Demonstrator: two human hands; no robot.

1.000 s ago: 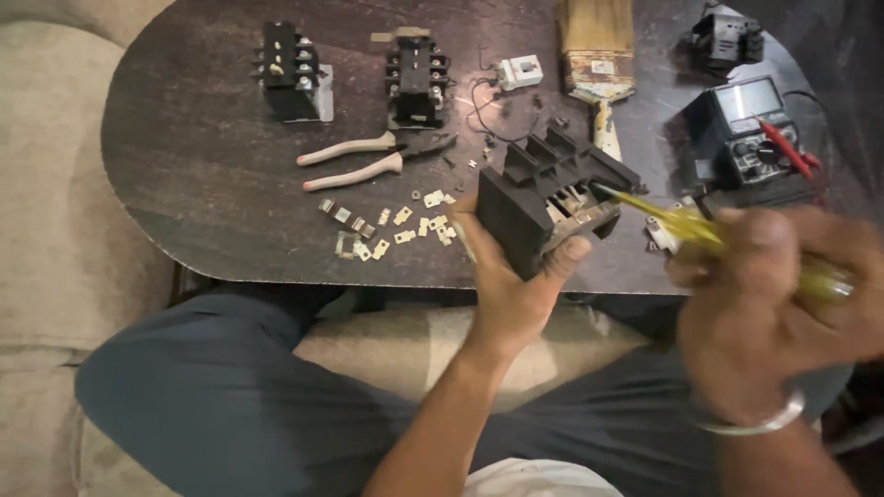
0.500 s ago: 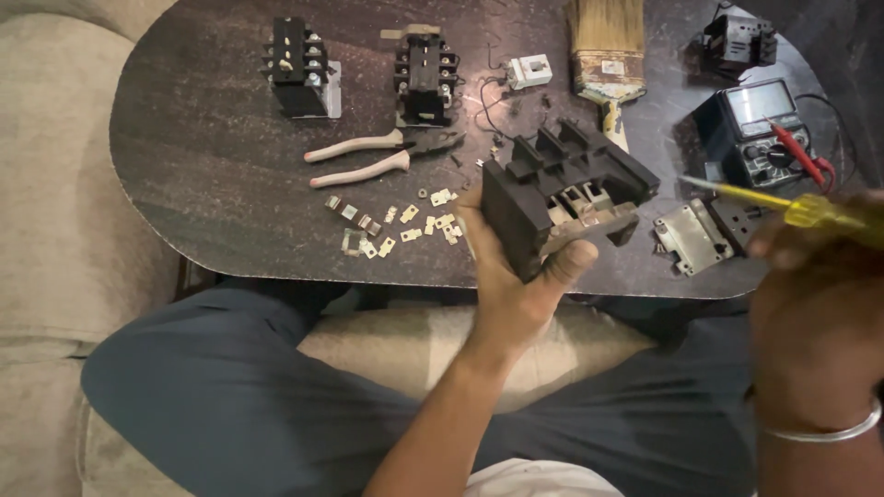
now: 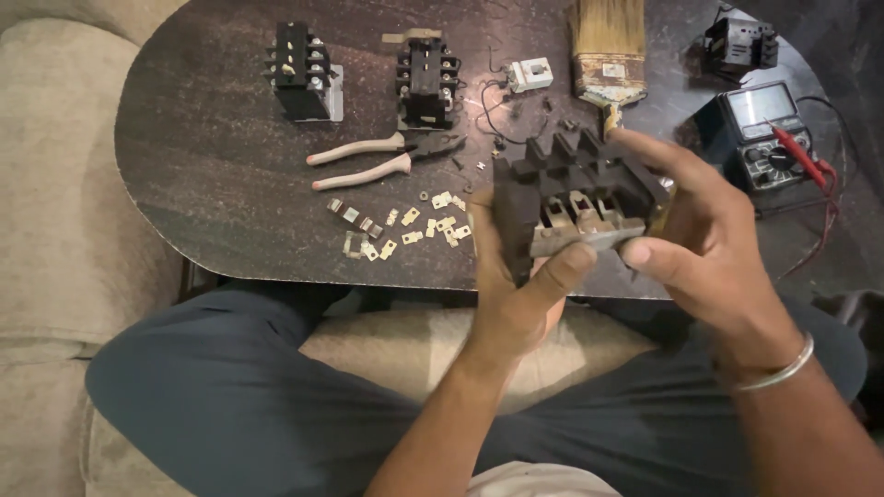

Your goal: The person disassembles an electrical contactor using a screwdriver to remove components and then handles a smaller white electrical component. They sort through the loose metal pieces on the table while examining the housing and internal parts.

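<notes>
Yellow-handled screwdriver gone from right hand since half second ago; that hand now on black contactor block. Left to right on dark oval table: two contactor units, pliers, scattered brass contacts. Left hand cups block from below, thumb across front. Right fingers clasp its right side. Block held above table's near edge. Paintbrush, multimeter far right.

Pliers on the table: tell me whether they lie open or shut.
Open. The pliers lie flat on the dark table, their two pale handles spread apart toward the left, untouched by either hand.
</notes>
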